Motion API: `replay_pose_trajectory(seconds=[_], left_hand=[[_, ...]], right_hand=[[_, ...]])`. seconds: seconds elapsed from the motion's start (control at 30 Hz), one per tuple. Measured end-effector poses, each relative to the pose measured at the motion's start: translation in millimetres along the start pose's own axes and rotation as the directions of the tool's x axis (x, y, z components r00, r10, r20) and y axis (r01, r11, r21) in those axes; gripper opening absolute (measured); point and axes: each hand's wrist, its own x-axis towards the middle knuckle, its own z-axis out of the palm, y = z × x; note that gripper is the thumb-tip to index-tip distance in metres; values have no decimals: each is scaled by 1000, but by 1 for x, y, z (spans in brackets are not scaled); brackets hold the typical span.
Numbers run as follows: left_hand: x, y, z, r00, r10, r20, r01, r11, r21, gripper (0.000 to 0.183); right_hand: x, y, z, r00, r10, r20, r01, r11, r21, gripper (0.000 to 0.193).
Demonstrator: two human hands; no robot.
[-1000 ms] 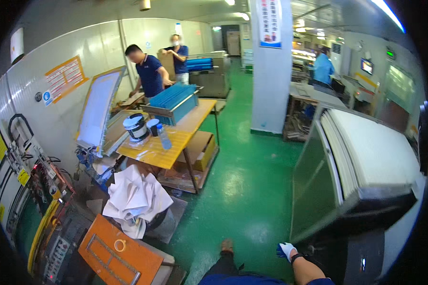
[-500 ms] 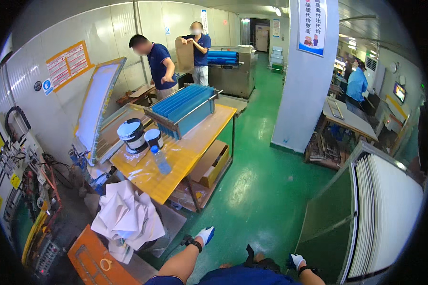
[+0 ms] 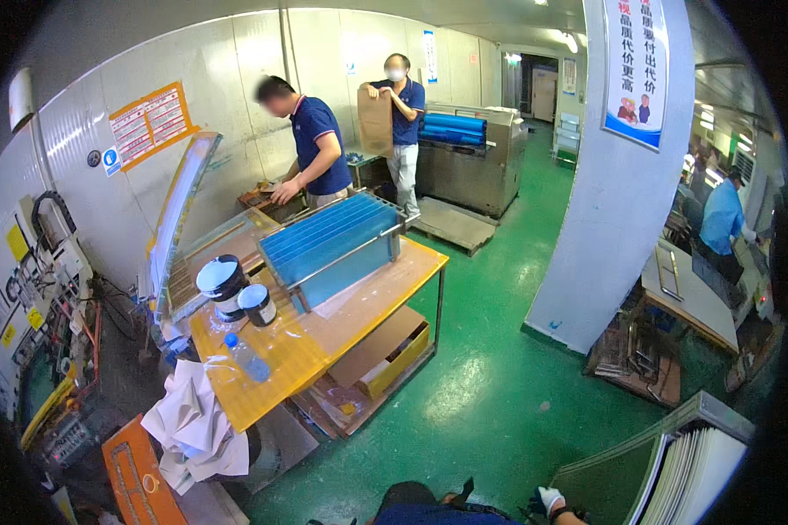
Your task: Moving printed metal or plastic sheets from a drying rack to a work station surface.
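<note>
My right hand point(image 3: 549, 500), in a white glove with dark fingertips, hangs low at the lower edge, beside a case of stacked white sheets point(image 3: 693, 477). Its fingers are too hidden to read. My left hand is out of view. Ahead on the left stands a yellow-topped table point(image 3: 324, 339). It bears a metal rack with blue translucent panels point(image 3: 341, 245), a large black bucket point(image 3: 221, 302), a smaller bucket point(image 3: 258, 312) and a clear plastic bottle point(image 3: 249, 360). Crumpled white paper point(image 3: 193, 420) is heaped at the table's near left corner.
One person point(image 3: 318, 144) leans over a bench behind the table; another point(image 3: 405, 109) holds a brown board point(image 3: 376, 122). Beyond are a machine with blue rollers point(image 3: 473, 157) and a low pallet point(image 3: 451, 226). A pillar point(image 3: 613, 192) stands right of the green floor aisle point(image 3: 486, 328).
My view has shifted, and my left hand has dropped out of it. My right hand stays low. The person behind the table has lowered an arm to the bench.
</note>
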Motion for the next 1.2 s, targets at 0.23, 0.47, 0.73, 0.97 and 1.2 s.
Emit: replay_pose_trajectory(seconds=[0.23,0.47,0.73,0.97,1.2], left_hand=[[79,115,13,989,-69,129,81,992,-92,54],[200,254,25,970,-33,241,48,997,-54,60],[407,535,-81,934,290,209,-320,939,127,52],[406,749,-108,954,286,93,-267,948,-174,58],[367,677,18,971,-100,216,125,987,-105,66]], right_hand=[[57,-164,-47,960,2,279,-61,977,204,32],[144,-228,-106,983,-6,185,-27,985,172,36],[99,-330,-190,946,-89,-311,34,983,-180,41],[182,-293,-281,932,-350,-89,100,488,-867,42],[287,-374,-371,908,-330,260,362,298,-883,36]])
